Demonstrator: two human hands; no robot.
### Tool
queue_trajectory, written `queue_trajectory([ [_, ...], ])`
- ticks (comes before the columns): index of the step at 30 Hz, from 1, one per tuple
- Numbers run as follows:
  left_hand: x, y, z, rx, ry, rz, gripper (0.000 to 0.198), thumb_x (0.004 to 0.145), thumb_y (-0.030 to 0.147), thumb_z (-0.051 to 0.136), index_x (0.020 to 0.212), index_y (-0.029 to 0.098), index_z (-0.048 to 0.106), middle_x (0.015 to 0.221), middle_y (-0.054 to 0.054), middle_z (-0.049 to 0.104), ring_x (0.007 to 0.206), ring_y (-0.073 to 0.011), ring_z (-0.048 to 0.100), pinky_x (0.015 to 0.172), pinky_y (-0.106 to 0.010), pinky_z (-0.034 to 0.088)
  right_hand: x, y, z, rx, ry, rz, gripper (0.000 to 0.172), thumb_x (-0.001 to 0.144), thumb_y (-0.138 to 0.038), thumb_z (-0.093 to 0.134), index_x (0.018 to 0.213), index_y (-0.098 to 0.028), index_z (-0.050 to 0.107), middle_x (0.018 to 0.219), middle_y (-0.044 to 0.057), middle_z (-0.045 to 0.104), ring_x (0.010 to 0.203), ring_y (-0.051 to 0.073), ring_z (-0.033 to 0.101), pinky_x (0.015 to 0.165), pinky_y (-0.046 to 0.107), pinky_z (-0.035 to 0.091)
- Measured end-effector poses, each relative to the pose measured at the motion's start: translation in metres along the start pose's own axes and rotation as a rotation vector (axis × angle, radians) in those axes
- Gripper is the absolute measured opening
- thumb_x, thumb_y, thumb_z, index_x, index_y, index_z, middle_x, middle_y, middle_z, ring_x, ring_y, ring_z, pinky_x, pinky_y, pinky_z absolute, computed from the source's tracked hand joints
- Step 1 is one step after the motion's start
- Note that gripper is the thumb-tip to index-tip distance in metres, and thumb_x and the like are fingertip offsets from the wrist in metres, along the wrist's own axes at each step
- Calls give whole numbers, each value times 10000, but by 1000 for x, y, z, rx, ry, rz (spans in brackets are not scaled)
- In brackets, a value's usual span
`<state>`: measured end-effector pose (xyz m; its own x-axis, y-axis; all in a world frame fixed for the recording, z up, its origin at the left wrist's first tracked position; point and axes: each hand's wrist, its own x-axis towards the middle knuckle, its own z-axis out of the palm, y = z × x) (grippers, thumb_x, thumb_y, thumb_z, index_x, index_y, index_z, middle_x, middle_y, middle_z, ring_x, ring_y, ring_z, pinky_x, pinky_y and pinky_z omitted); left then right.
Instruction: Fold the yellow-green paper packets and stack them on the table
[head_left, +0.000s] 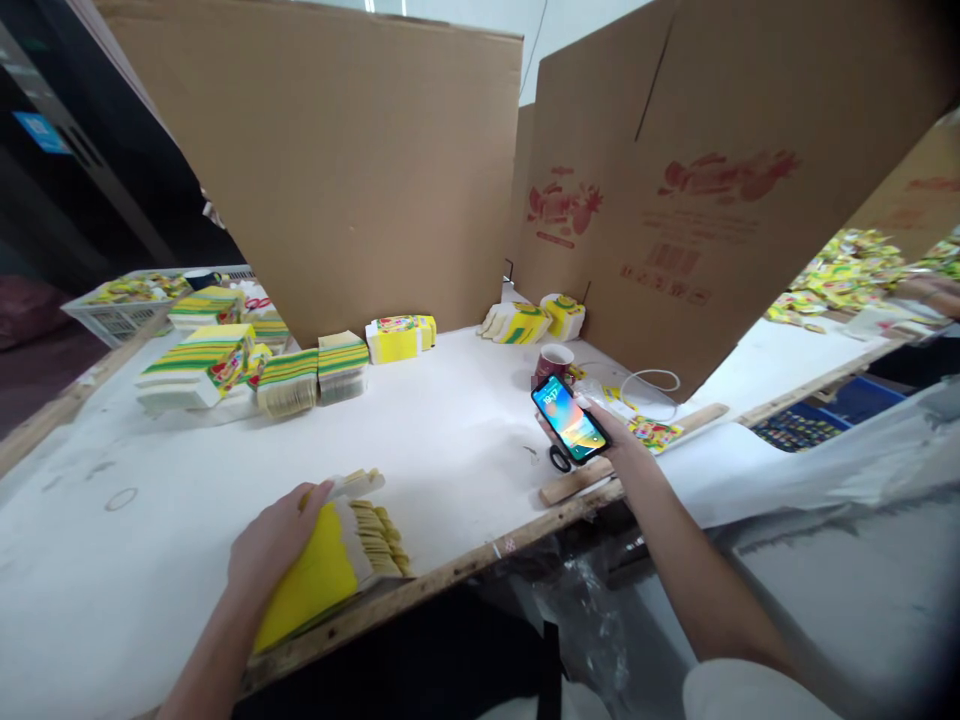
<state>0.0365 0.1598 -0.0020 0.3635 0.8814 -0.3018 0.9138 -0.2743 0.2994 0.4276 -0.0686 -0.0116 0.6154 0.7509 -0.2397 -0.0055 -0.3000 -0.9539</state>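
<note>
Against L hand [271,535]: yellow ctns [321,572]; in R hand [606,424]: phone [571,420].

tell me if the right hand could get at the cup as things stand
Not easily, it seems: the right hand is holding the phone, which it would probably have to put down first. The cup stands just beyond the phone, so reach looks fine.

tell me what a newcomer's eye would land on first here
Probably the lit phone in the right hand, on the right of the white table. Next, the yellow stack against the left hand, at the near edge. Then the tall cardboard rising along the back and right.
</note>
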Motion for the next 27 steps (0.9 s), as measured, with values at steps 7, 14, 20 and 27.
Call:
queue_trajectory([
  [7,0,2,-1,7,-38,-32,510,813,601,213,1024,291,558,1128,-55,625,1020,-315,558,857,-436,375,3,0,4,-270,105,-57,455,867,-433,378,1170,-135,538,921,106,689,783,203,664,681,326,524],
  [14,5,-2,1,6,-54,-45,516,809,612,204,1040,306,549,1127,-46,624,1015,-316,561,855,-438,381,6,5,25,-741,343,-116,561,653,-372,667,1172,-189,556,942,78,673,922,257,605,834,366,430],
  [20,7,-3,1,7,-64,-25,520,814,602,196,1042,302,554,1101,-46,636,983,-307,578,845,-429,390,5,15,50,-1001,476,-118,573,667,-337,632,1188,-143,492,1023,142,632,941,292,590,789,359,411],
  [27,9,-6,3,-15,-74,-16,498,810,597,214,1021,297,550,1080,-54,642,977,-306,581,853,-438,387,10,25,64,-1143,593,-100,566,696,-341,612,1188,-119,442,1071,162,576,1013,309,533,814,365,376],
])
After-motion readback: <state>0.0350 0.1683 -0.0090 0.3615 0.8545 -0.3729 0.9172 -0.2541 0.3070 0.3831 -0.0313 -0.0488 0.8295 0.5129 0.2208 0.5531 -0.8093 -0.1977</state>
